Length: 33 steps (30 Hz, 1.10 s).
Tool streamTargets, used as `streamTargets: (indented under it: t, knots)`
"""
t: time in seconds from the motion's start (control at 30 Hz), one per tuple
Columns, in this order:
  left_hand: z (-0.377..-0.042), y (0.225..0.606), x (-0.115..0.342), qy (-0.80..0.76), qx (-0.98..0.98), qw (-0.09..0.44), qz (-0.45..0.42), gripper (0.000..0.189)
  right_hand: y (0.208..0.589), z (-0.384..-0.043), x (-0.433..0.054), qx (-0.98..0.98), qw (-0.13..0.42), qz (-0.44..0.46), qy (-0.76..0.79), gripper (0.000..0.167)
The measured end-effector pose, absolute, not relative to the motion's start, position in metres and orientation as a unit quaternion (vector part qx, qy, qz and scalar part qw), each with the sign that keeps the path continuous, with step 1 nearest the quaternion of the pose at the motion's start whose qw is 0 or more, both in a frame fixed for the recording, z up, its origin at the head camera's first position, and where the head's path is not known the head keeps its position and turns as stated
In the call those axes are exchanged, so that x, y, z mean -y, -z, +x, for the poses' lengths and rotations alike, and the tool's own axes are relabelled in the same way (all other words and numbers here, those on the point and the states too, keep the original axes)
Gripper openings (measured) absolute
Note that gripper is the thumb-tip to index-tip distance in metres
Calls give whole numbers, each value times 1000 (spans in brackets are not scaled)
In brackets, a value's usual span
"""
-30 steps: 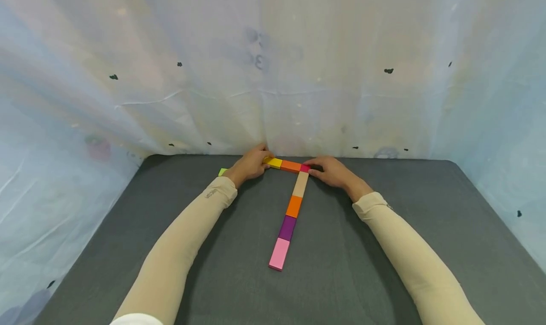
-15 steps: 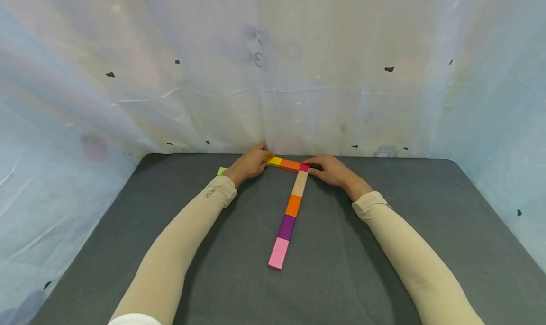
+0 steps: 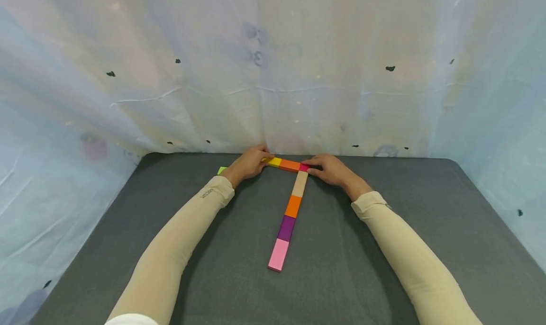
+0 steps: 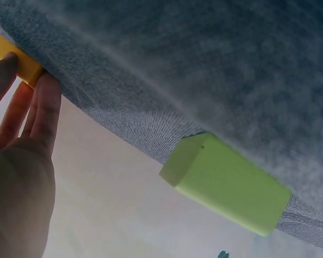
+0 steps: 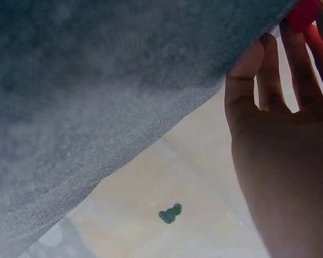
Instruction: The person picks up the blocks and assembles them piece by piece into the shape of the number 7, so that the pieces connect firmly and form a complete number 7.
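At the far side of the table, my left hand (image 3: 249, 163) pinches the left end of a yellow block (image 3: 274, 162) between thumb and fingers. My right hand (image 3: 334, 169) holds a red block (image 3: 304, 167), its thumb on the near side and fingers behind. An orange block (image 3: 290, 166) lies between these two, making a short row. From the red block a line runs toward me: a beige block (image 3: 300, 184), a second orange block (image 3: 293, 206), a purple block (image 3: 286, 228) and a pink block (image 3: 278, 255). The left wrist view shows the yellow block (image 4: 28, 69) at my fingertips.
A light green block (image 4: 231, 185) lies apart to the left, mostly hidden behind my left wrist in the head view. The dark grey table (image 3: 341, 277) ends just past my hands, where a pale patterned curtain (image 3: 307, 78) hangs. Similar sheeting encloses both sides.
Both hands stay at the two ends of the short row, and the blocks keep their places. Only the head view has shifted very slightly.
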State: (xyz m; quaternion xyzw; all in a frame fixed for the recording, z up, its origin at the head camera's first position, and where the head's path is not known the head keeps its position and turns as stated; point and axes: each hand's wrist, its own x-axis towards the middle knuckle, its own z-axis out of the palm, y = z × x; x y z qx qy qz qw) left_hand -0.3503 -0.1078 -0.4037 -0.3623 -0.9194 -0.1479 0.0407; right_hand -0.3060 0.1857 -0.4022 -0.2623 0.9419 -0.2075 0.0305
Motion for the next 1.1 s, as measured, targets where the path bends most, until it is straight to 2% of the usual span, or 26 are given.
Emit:
streamTargets:
  t: [0.23, 1.1]
  knots:
    - [-347, 404, 110, 158, 904, 60, -394, 29, 403, -305, -188, -940, 32, -265, 213, 41]
    - [-347, 404, 114, 145, 915, 40, -375, 31, 399, -302, -186, -942, 50, -247, 221, 41]
